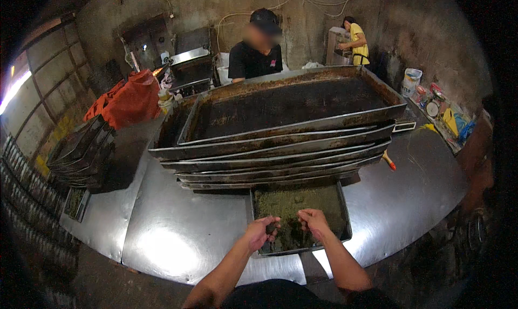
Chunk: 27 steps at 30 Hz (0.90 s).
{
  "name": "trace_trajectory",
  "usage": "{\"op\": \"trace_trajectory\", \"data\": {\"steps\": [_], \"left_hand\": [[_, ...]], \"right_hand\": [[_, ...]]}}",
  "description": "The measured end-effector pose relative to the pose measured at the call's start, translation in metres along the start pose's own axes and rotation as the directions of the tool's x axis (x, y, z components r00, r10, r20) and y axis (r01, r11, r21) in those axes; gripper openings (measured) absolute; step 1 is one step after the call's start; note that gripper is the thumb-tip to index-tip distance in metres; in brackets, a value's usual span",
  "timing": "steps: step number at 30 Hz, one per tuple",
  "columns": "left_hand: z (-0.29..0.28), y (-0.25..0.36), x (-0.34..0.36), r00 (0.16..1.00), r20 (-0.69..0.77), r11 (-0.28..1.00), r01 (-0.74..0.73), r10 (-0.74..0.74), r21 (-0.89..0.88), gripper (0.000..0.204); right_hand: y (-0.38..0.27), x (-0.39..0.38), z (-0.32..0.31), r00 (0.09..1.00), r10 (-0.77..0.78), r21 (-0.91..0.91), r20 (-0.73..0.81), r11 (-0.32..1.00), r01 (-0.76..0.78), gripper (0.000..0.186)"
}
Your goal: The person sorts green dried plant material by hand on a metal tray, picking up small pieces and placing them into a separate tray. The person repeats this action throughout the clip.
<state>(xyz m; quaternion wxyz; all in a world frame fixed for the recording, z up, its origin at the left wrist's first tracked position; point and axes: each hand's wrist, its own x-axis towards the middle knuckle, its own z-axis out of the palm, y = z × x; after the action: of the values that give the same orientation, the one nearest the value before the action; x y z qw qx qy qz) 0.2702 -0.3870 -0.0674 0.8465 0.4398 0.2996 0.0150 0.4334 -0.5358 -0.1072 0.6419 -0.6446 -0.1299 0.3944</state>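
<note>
A shallow rectangular metal tray [348, 222] lies on the table right in front of me, its bottom covered with a greenish-brown crumbly material [291, 200]. Over the tray's left side is my left hand [262, 232], fingers curled inward; whatever they hold is too dark and small to name. My right hand [314, 223] hovers above the middle of the crumbly layer with thumb and fingertips pinched together. What is in that pinch, if anything, does not show. Between the hands the layer looks darker and disturbed. The tray's far edge is hidden beneath a stack of large baking trays [286, 147].
Smaller pans [81, 152] are stacked at the left, by an orange-red cloth [127, 98]. A brush [389, 161] lies right of the big stack. Behind it stands a person in black [256, 60]; another in yellow [359, 42] is farther back. A scale [433, 108] sits at the right.
</note>
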Motion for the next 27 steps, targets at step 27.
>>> {"op": "trace_trajectory", "data": {"steps": [27], "left_hand": [[0.023, 0.001, 0.026, 0.973, 0.033, 0.906, 0.224, -0.227, -0.358, 0.05]], "right_hand": [[-0.03, -0.023, -0.013, 0.964, 0.203, 0.601, -0.171, 0.797, -0.061, 0.04]]}}
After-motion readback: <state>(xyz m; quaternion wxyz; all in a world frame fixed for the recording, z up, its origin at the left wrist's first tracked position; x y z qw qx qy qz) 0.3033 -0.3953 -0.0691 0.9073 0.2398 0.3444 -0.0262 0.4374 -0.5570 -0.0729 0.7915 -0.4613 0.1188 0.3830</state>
